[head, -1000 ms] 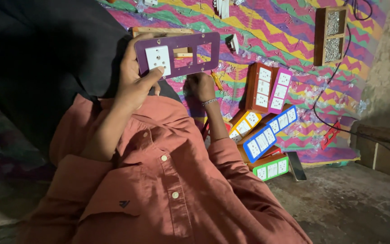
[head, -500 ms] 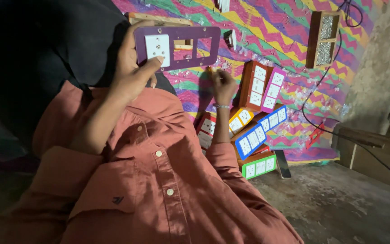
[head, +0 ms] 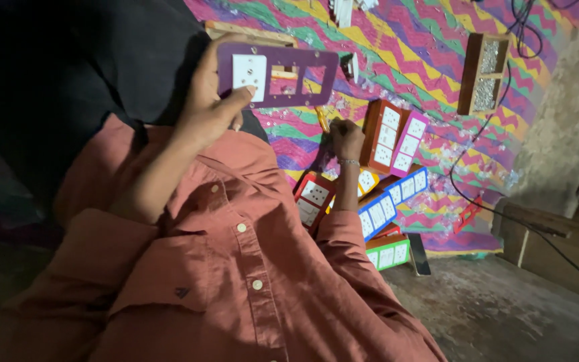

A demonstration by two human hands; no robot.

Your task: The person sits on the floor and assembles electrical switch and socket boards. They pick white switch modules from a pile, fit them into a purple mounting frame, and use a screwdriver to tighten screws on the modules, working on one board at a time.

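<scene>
So the left hand (head: pixel 212 107) holds up a purple switch plate (head: pixel 277 74), fingers wrapped round its end and thumb pressed just under the one white socket (head: pixel 249 72) already fitted in it. Beside that socket, the plate's other two openings look bare, so by my guess a good part is left. Below the plate, on the zigzag cloth (head: pixel 430 40), the right hand (head: pixel 347 137) is closed around a yellow-handled tool (head: pixel 322 121), near a stack of coloured finished boards (head: pixel 397 141).

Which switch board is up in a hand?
The purple board, held up by the left hand. The red, pink, blue and green ones lie on the zigzag cloth.
</scene>
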